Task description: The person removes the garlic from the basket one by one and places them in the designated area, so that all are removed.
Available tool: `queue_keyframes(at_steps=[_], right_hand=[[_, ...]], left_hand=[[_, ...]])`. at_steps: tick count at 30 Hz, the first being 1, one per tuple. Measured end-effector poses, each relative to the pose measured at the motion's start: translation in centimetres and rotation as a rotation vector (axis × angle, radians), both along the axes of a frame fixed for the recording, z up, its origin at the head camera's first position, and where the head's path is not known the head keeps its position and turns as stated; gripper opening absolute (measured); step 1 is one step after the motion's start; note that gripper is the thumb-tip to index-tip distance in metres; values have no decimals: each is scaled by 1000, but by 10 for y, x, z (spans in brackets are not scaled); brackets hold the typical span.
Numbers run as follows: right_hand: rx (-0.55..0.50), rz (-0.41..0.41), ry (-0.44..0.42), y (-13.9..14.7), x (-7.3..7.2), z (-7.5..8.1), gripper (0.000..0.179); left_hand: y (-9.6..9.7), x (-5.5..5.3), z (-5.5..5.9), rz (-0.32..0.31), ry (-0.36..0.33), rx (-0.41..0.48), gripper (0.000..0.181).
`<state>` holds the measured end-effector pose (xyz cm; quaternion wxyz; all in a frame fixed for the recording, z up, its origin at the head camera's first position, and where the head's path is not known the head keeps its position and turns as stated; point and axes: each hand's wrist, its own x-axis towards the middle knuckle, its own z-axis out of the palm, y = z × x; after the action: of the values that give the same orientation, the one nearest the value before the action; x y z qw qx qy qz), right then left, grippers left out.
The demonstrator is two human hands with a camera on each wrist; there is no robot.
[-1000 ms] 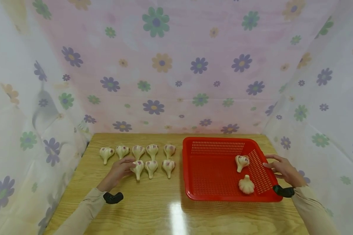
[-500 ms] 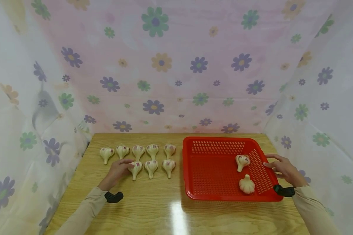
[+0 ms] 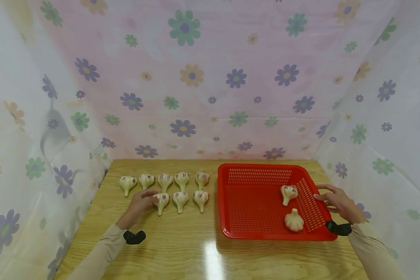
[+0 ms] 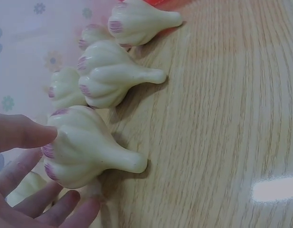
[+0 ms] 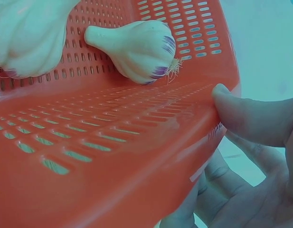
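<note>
In the head view my left hand [image 3: 137,208] is at the left end of the front row of garlic bulbs. Its thumb and fingers hold the upper end of a white garlic bulb [image 4: 84,149] with purple streaks, whose stem points toward me on the table. At the red plastic basket [image 3: 221,217], my right hand [image 3: 341,204] grips the right rim, thumb [image 5: 250,116] on top and fingers on the outside. Inside that basket lie two garlic bulbs, one streaked with purple [image 3: 288,193] and one plain pale bulb [image 3: 294,220].
Beside the held bulb lie two front-row bulbs, a middle one [image 3: 180,201] and a right one [image 3: 201,200]. Behind them several more garlic bulbs [image 3: 147,181] form a back row. A flowered curtain [image 3: 210,89] encloses the wooden table [image 3: 168,249] at the back and sides.
The bulb at my left hand has shifted slightly left, farther from its middle neighbour, and the hand moved with it. My right hand and the basket have stayed put.
</note>
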<state>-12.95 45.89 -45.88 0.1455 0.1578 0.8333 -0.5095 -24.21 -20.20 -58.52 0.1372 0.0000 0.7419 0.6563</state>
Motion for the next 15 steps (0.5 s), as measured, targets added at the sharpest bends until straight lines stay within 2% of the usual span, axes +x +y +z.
queue_keyframes(at_steps=[2, 3, 6, 7, 9, 11, 12, 13, 15], right_hand=[[-1, -1, 1, 0, 0, -1, 67], [-3, -2, 2, 0, 1, -1, 67], [-9, -5, 8, -1, 1, 0, 67], [-10, -4, 9, -2, 0, 0, 67], [-14, -6, 10, -2, 0, 1, 67], [-15, -1, 10, -2, 0, 2, 66], [-13, -4, 8, -3, 0, 2, 66], [-10, -7, 5, -3, 0, 3, 66], [-5, -8, 0, -3, 0, 3, 66]], left_hand=[[-2, 1, 2, -20, 16, -28, 70], [-2, 3, 6, -26, 25, -49, 67], [-1, 11, 26, -67, 91, -113, 55], [1, 14, 36, -70, 105, -128, 52], [5, 19, 56, -76, 129, -139, 49], [8, 21, 70, -78, 144, -142, 47], [7, 17, 68, -81, 158, -130, 45], [10, 19, 76, -83, 159, -130, 47], [13, 18, 79, -102, 180, -127, 47]])
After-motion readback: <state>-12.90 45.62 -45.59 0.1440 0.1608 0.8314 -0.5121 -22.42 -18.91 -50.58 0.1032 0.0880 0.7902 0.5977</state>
